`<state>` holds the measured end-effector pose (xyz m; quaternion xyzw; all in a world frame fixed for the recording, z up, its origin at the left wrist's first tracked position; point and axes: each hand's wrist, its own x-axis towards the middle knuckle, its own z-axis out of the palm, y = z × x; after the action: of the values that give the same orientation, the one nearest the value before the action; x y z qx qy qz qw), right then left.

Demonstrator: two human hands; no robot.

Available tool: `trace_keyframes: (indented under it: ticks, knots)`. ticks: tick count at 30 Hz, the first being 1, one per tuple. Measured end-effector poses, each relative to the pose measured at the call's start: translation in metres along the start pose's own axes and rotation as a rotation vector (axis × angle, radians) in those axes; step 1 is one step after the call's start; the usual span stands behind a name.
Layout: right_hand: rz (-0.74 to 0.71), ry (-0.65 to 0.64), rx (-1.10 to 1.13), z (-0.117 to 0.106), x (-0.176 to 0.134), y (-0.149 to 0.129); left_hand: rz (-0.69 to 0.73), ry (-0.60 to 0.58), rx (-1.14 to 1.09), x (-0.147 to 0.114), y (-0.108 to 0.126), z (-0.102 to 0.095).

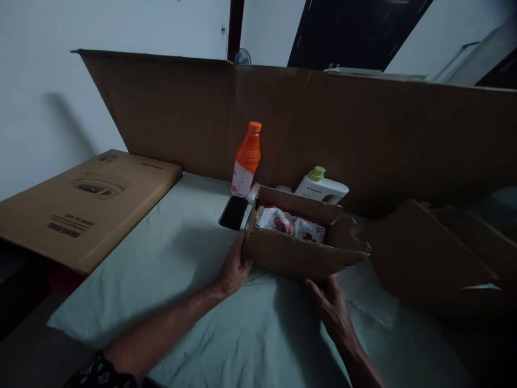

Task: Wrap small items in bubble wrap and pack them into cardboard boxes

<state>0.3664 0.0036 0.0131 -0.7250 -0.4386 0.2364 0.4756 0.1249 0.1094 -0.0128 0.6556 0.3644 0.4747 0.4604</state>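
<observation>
A small open cardboard box (299, 253) is between my hands, raised slightly at its right end over the green cloth. Inside it lies a white and red printed packet (291, 222). My left hand (234, 269) grips the box's left end, thumb on the front side. My right hand (331, 302) holds it from below at the front, its fingertips partly hidden beneath the box. Just behind stand an orange bottle (247, 156) and a white jug with a green cap (321, 186). A black phone (234, 212) lies left of the box.
A green cloth (194, 215) covers the surface. At the left lies a large flat carton (89, 199). A tall cardboard panel (181, 108) stands along the back. On the right are an open carton (436, 248) and a clear plastic sheet (369, 291).
</observation>
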Motion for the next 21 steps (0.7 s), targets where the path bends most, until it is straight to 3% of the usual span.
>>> trace_keyframes:
  ticks: [7,16,21]
  knots:
    - [-0.075,0.000,0.000,0.025,0.035,-0.015,0.051,0.075,0.059,0.022,-0.022,-0.014]
    - [-0.060,0.035,0.009,0.025,0.022,-0.015,0.077,-0.003,0.163,0.018,-0.020,-0.015]
    - [-0.075,0.055,-0.021,0.022,0.020,-0.007,0.036,0.045,0.333,0.043,-0.008,-0.046]
